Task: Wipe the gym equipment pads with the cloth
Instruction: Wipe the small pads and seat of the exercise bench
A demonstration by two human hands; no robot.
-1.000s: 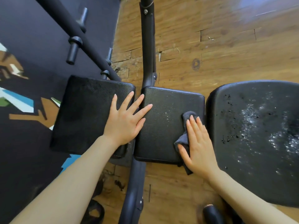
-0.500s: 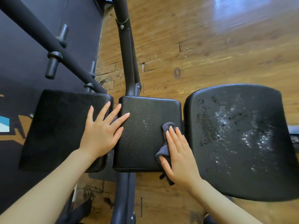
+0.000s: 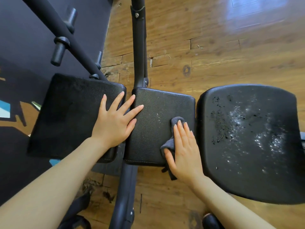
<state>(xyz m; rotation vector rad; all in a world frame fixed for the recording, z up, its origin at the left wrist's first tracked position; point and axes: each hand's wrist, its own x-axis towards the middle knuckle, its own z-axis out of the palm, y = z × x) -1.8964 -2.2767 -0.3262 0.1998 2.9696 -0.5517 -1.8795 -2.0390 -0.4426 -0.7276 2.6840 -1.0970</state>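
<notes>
While my right hand (image 3: 184,149) lies flat, fingers straight and together, pressing the grey cloth (image 3: 171,141) onto the right part of the middle pad (image 3: 153,129), I judge the wiping to be somewhere in its middle stretch. The cloth sits partly on that pad and partly trails off its near edge toward the wooden floor (image 3: 198,60). My left hand (image 3: 115,124) is spread wide, palm down, holding nothing; it rests across the gap between the left pad (image 3: 69,116) and the middle one, fingertips touching both.

The middle pad shows only a few faint pale specks near its centre, so I take it as nearly finished. The left pad looks dark and even, though I cannot tell whether it was wiped. The large seat pad (image 3: 247,146) on the right is clearly left to do: white powdery smears and dark crumbs cover much of it.
</notes>
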